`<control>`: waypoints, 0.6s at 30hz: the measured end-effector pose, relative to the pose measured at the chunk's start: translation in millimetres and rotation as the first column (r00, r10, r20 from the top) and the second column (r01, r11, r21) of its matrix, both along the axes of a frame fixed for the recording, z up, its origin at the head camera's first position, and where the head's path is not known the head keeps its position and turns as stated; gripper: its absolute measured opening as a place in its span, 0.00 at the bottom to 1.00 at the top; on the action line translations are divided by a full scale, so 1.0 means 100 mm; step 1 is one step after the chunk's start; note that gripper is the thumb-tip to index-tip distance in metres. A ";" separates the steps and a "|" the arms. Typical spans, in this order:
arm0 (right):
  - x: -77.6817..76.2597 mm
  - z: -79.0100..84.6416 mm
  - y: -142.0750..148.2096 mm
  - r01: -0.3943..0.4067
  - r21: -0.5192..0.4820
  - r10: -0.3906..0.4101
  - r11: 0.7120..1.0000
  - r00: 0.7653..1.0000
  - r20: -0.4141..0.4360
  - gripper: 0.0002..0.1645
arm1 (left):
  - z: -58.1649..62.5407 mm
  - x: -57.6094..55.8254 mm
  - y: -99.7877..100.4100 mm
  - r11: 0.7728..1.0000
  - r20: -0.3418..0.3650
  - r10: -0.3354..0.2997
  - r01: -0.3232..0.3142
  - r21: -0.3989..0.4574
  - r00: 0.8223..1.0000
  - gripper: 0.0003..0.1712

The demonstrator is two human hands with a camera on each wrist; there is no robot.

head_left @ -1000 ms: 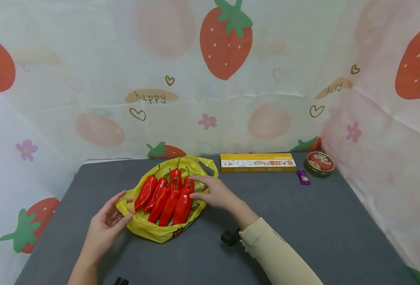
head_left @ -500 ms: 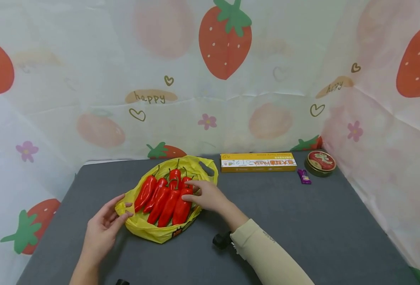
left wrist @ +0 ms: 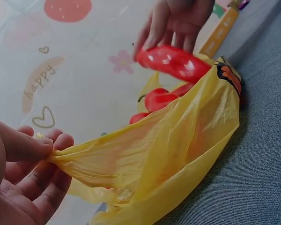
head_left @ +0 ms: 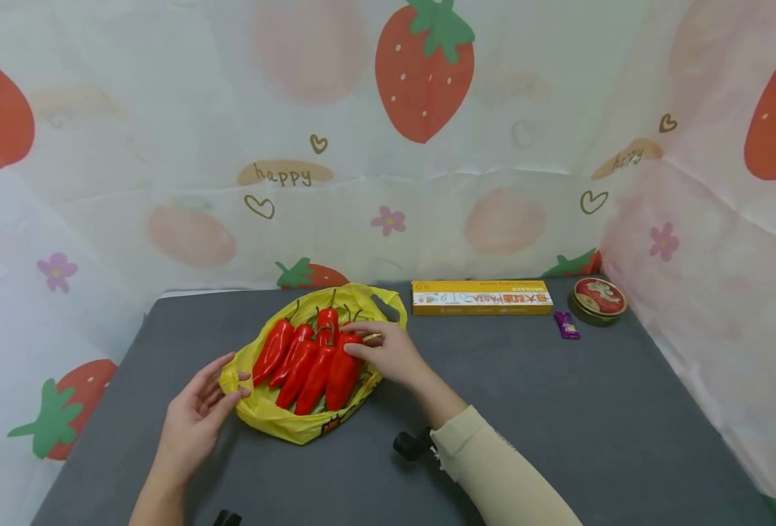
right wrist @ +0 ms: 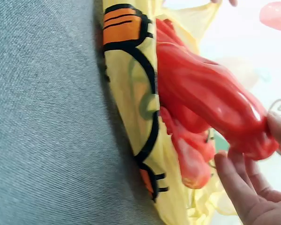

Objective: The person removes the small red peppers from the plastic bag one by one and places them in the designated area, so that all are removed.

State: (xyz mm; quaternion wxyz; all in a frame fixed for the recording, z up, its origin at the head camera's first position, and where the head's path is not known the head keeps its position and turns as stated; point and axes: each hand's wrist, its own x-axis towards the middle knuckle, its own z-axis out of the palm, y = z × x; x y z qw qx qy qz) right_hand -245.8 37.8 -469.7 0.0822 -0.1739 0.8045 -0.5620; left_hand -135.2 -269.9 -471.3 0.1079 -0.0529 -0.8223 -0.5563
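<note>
A yellow plastic bag (head_left: 275, 422) lies spread on the table with several red chili peppers (head_left: 273, 352) in its opening. My left hand (head_left: 194, 409) pinches the bag's left edge between thumb and fingers, and the left wrist view shows the film (left wrist: 126, 159) pulled taut from there. At the right of the pile, my right hand (head_left: 391, 353) holds one large chili pepper (head_left: 343, 374) by its stem end. That end is tilted up off the others in the right wrist view, while the lower end of the pepper (right wrist: 210, 93) still points into the bag.
A yellow pasta box (head_left: 482, 298) lies along the back of the table. To its right are a small purple packet (head_left: 567, 325) and a round red-topped tin (head_left: 597, 301). A strawberry-print cloth (head_left: 388, 175) hangs behind and at the sides.
My right hand has moved left onto the rightmost pepper, taken hold of its stem end and raised that end slightly. My left hand stays at the bag's edge.
</note>
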 end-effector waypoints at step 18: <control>0.05 0.32 0.75 0.098 -0.160 -0.098 0.982 0.995 0.003 0.22 | -0.02 0.00 0.01 0.999 -0.020 -0.018 0.019 0.033 1.000 0.32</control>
